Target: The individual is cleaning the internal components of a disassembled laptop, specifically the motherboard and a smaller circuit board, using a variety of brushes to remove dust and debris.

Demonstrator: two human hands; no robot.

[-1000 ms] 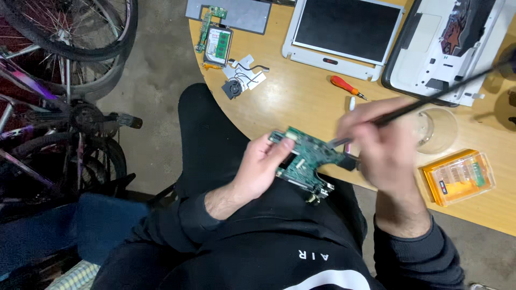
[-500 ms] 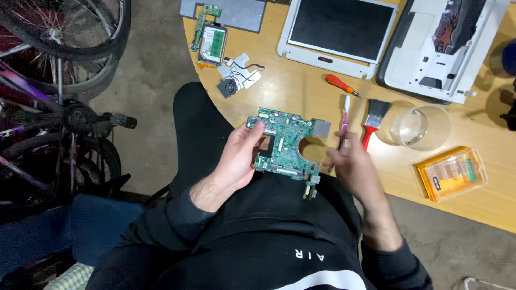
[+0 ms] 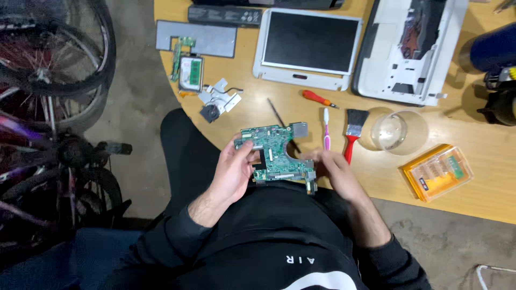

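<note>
My left hand (image 3: pixel 232 173) grips the left side of a green circuit board (image 3: pixel 274 153), held flat over my lap at the edge of the wooden table (image 3: pixel 484 198). My right hand (image 3: pixel 334 171) is blurred, with its fingertips closed on the board's right edge. A pink and white toothbrush (image 3: pixel 325 128) lies on the table just beyond that hand. A red-handled paintbrush (image 3: pixel 352 135) lies beside it. A thin black stick tool (image 3: pixel 278 114) lies on the table behind the board.
On the table are a white screen panel (image 3: pixel 309 45), a white laptop shell (image 3: pixel 408 51), a glass bowl (image 3: pixel 399 132), an orange bit case (image 3: pixel 438 172), a red screwdriver (image 3: pixel 318 98), a small fan (image 3: pixel 211 113) and a memory board (image 3: pixel 190 72). Bicycles (image 3: pixel 48 107) stand at left.
My right hand put down the long black tool, reached to the toothbrush, then came back to the board's right edge. The board has turned flatter in my left hand.
</note>
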